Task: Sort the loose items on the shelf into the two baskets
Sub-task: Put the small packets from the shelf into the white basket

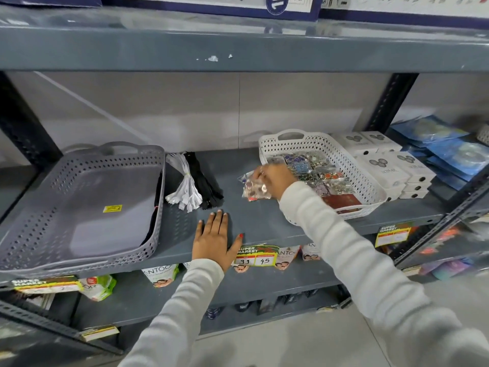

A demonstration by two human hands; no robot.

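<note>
Grey steel forms the shelf on which two baskets are set: a grey basket at the left, seemingly empty but for a yellow sticker, and a white basket at the right, already filled with packets of brooches or similar trinkets. A clear packet is held by the right hand, the grip closed on its upper edge just beside the white basket's left rim; the packet lies with its long axis running roughly front to back. The left hand is laid flat and spread on the shelf, nothing being held. Between the baskets a white bundle and a black bundle, apparently zips, are left unsorted, their long axes running back to front, ends fanned toward the shelf edge. About half the sorting is judged done.
</note>
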